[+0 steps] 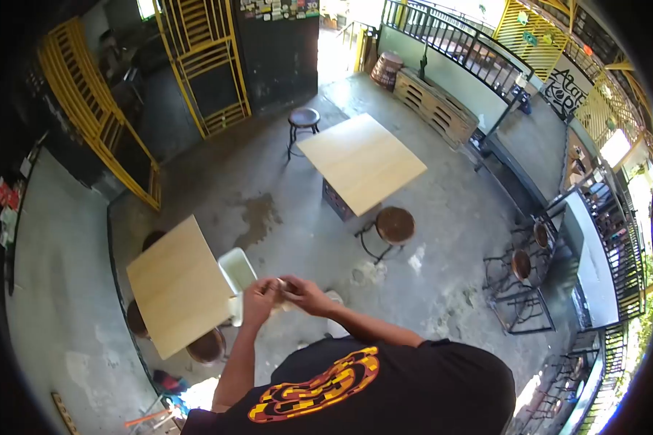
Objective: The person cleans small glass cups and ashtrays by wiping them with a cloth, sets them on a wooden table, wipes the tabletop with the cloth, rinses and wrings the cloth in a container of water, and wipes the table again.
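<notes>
My left hand [260, 299] and my right hand [305, 295] meet in front of my chest. Both are closed, with their fingertips pinched together around something small that I cannot make out. Just beyond my left hand stands a pale, white-green container [238, 270], partly hidden by that hand. To its left is a light wooden square tabletop [180, 290]. A whitish round thing [335, 319] shows partly behind my right forearm.
Another square wooden table [363, 163] stands ahead, with a dark stool [304, 117] behind it and a brown round stool [395, 226] at its near side. A wet patch [260, 216] marks the concrete floor. Yellow slatted gates [98, 109] stand left; a long counter [588, 261] runs right.
</notes>
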`<state>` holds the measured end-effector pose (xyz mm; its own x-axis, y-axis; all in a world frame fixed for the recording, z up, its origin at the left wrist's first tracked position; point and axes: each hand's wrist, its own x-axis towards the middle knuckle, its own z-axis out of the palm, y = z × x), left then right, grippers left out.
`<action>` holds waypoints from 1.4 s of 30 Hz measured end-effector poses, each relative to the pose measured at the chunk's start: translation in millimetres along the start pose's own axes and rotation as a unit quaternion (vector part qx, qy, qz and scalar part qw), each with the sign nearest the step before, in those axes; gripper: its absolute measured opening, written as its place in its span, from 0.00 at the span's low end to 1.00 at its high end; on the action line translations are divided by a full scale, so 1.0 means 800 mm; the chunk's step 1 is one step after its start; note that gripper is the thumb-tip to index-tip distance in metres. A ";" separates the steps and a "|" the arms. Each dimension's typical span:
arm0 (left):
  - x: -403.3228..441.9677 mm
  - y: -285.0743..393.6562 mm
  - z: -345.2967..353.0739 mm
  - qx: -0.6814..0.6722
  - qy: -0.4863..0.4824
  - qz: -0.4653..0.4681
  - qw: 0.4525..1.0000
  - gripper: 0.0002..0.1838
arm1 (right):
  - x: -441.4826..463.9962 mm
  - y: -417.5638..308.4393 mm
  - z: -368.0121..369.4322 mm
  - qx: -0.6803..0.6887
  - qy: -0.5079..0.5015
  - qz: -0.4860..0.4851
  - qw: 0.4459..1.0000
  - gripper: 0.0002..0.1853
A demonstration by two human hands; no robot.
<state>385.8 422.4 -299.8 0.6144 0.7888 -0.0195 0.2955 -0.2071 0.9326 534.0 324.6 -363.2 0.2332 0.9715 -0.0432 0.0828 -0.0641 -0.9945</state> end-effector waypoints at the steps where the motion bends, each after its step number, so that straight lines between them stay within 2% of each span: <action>1: 0.020 -0.003 0.013 -0.009 -0.024 -0.022 0.999 0.12 | 0.014 0.032 -0.022 -0.011 0.021 -0.013 1.000 0.22; 2: 0.042 -0.009 0.025 -0.017 -0.049 -0.045 0.998 0.13 | 0.029 0.052 -0.049 -0.021 0.042 -0.026 0.999 0.18; 4: 0.087 -0.018 0.047 0.020 -0.115 -0.086 0.990 0.17 | 0.047 0.026 -0.105 -0.107 0.040 0.028 0.993 0.13; 5: 0.094 -0.023 0.058 0.034 -0.129 -0.086 0.987 0.18 | 0.054 0.042 -0.123 -0.115 0.060 0.026 0.991 0.12; 7: 0.152 -0.017 0.074 0.063 -0.146 -0.070 0.985 0.21 | 0.110 0.060 -0.173 -0.137 0.100 0.002 0.985 0.12; 10: 0.222 0.000 0.081 0.257 -0.148 0.033 0.954 0.22 | 0.183 0.005 -0.237 -0.067 0.075 0.098 0.990 0.12; 11: 0.247 0.028 0.075 0.125 -0.173 -0.064 0.975 0.21 | 0.209 -0.001 -0.247 0.024 0.073 0.072 0.994 0.10; 14: 0.316 0.012 0.074 0.103 -0.104 -0.020 0.989 0.21 | 0.297 -0.012 -0.278 -0.064 0.024 -0.049 0.996 0.09; 16: 0.350 0.023 0.062 0.097 -0.036 -0.013 0.995 0.23 | 0.337 -0.097 -0.281 -0.106 0.013 -0.134 0.985 0.12; 17: 0.368 0.026 0.053 0.097 -0.001 -0.006 0.995 0.24 | 0.361 -0.111 -0.278 -0.020 -0.009 -0.166 0.986 0.18; 18: 0.383 0.027 0.040 0.041 0.034 -0.104 0.993 0.25 | 0.387 -0.116 -0.275 -0.004 -0.019 -0.166 0.986 0.20; 20: 0.411 0.031 0.010 -0.078 0.096 -0.284 0.951 0.28 | 0.436 -0.117 -0.264 0.030 -0.030 -0.168 0.985 0.23; 21: 0.424 0.037 0.002 -0.212 0.167 -0.292 0.918 0.31 | 0.460 -0.113 -0.258 -0.004 -0.017 -0.173 0.985 0.20; 24: 0.464 0.003 -0.031 -0.474 0.221 -0.226 0.822 0.29 | 0.536 -0.062 -0.241 -0.105 -0.127 -0.045 0.985 0.15; 25: 0.479 -0.008 -0.042 -0.482 0.235 -0.226 0.814 0.28 | 0.558 -0.038 -0.231 -0.146 -0.175 -0.036 0.973 0.15; 27: 0.510 -0.020 -0.067 -0.445 0.205 -0.229 0.841 0.28 | 0.600 0.008 -0.206 -0.227 -0.263 -0.024 0.937 0.16; 28: 0.525 -0.024 -0.078 -0.427 0.188 -0.232 0.854 0.28 | 0.616 0.021 -0.196 -0.176 -0.308 -0.011 0.935 0.18; 29: 0.545 -0.032 -0.086 -0.411 0.148 -0.251 0.864 0.28 | 0.639 -0.004 -0.192 -0.118 -0.366 0.103 0.917 0.19; 30: 0.562 0.008 -0.109 -0.321 0.083 -0.275 0.902 0.30 | 0.659 -0.033 -0.188 -0.060 -0.415 0.216 0.882 0.20; 32: 0.601 0.032 -0.137 -0.137 -0.039 -0.264 0.954 0.34 | 0.706 -0.003 -0.176 -0.003 -0.398 0.094 0.913 0.19; 33: 0.630 0.002 -0.139 -0.085 -0.108 -0.268 0.954 0.38 | 0.734 0.015 -0.171 0.025 -0.388 0.031 0.921 0.19; 34: 0.648 0.052 -0.157 -0.066 -0.139 -0.231 0.961 0.42 | 0.760 0.031 -0.170 -0.050 -0.374 -0.008 0.926 0.19; 36: 0.701 0.035 -0.169 0.029 -0.163 -0.031 0.986 0.46 | 0.810 0.052 -0.170 -0.193 -0.340 -0.085 0.916 0.20; 38: 0.742 0.039 -0.203 0.019 -0.166 -0.019 0.986 0.47 | 0.848 0.058 -0.168 -0.240 -0.322 -0.161 0.902 0.21; 39: 0.758 0.040 -0.220 0.011 -0.166 -0.015 0.986 0.47 | 0.872 0.041 -0.166 -0.220 -0.323 -0.199 0.899 0.22; 42: 0.797 0.005 -0.249 -0.009 -0.116 0.013 0.993 0.46 | 0.950 0.001 -0.154 -0.177 -0.338 -0.197 0.903 0.20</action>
<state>632.7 1039.5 -236.9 0.7743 0.6281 -0.0767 0.2663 -0.2135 0.9399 830.5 1034.6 -385.2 -0.5177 0.8440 0.1399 0.3630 0.3647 -0.8574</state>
